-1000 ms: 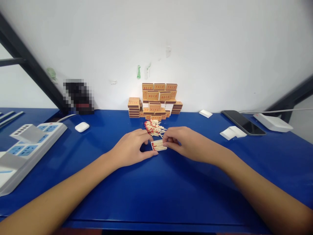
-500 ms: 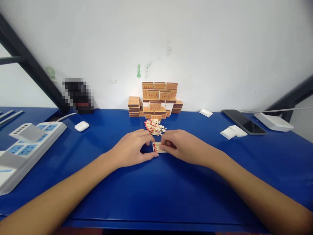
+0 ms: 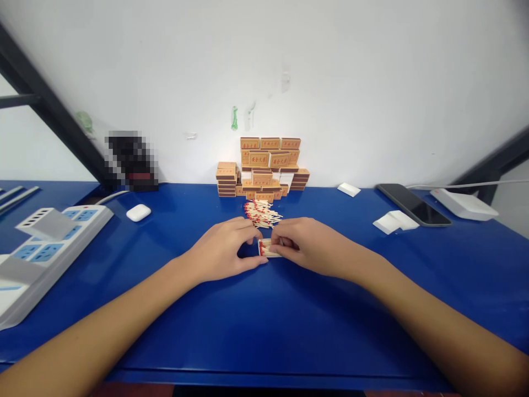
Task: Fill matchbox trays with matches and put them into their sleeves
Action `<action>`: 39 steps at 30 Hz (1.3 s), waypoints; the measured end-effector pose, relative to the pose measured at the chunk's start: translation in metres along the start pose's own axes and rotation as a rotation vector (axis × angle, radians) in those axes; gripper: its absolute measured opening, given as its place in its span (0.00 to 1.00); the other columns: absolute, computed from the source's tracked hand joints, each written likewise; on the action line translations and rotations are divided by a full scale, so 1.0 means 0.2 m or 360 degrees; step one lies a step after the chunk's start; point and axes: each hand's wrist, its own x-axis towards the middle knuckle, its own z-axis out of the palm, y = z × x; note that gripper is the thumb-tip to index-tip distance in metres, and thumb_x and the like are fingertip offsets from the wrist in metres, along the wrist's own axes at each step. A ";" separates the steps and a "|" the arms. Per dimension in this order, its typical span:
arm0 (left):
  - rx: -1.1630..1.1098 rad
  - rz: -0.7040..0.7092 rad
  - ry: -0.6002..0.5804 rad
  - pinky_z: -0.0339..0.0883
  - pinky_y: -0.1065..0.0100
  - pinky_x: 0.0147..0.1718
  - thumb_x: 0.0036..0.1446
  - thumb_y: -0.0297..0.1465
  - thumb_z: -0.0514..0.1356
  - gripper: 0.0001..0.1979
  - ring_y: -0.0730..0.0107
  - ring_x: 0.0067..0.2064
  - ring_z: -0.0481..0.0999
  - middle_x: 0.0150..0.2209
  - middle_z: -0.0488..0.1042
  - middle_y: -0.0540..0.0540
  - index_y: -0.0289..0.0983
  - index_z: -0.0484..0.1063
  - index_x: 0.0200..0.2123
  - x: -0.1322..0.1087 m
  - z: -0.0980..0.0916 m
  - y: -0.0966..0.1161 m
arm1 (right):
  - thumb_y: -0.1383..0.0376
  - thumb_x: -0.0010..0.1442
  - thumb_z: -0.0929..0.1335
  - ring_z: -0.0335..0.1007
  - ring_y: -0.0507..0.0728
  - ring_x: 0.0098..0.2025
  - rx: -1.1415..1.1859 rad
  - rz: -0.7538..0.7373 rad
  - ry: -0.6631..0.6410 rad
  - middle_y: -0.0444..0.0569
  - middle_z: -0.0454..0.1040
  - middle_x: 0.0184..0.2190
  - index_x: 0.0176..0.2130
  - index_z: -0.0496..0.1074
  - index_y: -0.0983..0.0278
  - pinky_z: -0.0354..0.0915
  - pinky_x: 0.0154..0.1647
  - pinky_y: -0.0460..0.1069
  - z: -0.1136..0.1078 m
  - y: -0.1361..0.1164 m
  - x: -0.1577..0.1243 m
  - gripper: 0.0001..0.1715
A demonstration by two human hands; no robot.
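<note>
The left hand [image 3: 225, 248] curves its thumb and index finger into a wide C, the tips set against the near and far edges of a small open matchbox tray [image 3: 259, 248], holding its left end between them. The right hand [image 3: 306, 245] bends over the tray's right end, thumb and fingers drawn narrowly together above the matches [image 3: 264, 249] inside; whether a match is pinched there cannot be told, as the fingers hide it. The tray lies flat on a glossy blue desk [image 3: 256, 331], its red match heads pointing left. Just beyond the tray is a loose pile of red-tipped matches [image 3: 261, 214] — sticks crossing at many angles. Behind that pile, farther from the tray, rise stacked matchboxes [image 3: 270, 144], yellow-orange with red Chinese lettering, in front of a white wall [image 3: 351, 82]. Well to the tray's left are a white earbud case [image 3: 138, 213] and, farther out, a white power strip [image 3: 93, 221] with blue sockets. Well to the tray's right sit folded white pieces [image 3: 395, 221], a dark smartphone [image 3: 413, 204] and, outermost, a flat white box [image 3: 465, 204] — all of them farther back than the tray.
</note>
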 end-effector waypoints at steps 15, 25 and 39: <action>0.0042 0.0014 -0.0017 0.68 0.62 0.38 0.64 0.42 0.65 0.12 0.62 0.40 0.74 0.37 0.76 0.47 0.38 0.74 0.40 0.00 -0.01 0.01 | 0.69 0.69 0.67 0.67 0.52 0.30 0.0187 -0.0059 -0.0058 0.46 0.78 0.32 0.37 0.77 0.63 0.57 0.34 0.48 -0.01 -0.02 0.00 0.08; 0.0030 -0.0017 -0.0043 0.67 0.63 0.38 0.64 0.42 0.65 0.13 0.63 0.40 0.74 0.38 0.75 0.48 0.38 0.73 0.40 0.00 -0.01 0.00 | 0.71 0.70 0.66 0.74 0.55 0.40 0.0191 -0.0129 -0.0082 0.48 0.81 0.40 0.40 0.77 0.63 0.63 0.43 0.49 -0.01 -0.01 0.01 0.10; 0.0071 -0.0018 -0.0051 0.67 0.63 0.39 0.64 0.42 0.66 0.14 0.63 0.41 0.74 0.37 0.76 0.48 0.38 0.75 0.43 0.00 -0.01 0.00 | 0.70 0.68 0.67 0.67 0.53 0.33 -0.0041 -0.0033 0.0249 0.46 0.75 0.33 0.41 0.78 0.62 0.58 0.35 0.48 -0.04 0.07 0.01 0.08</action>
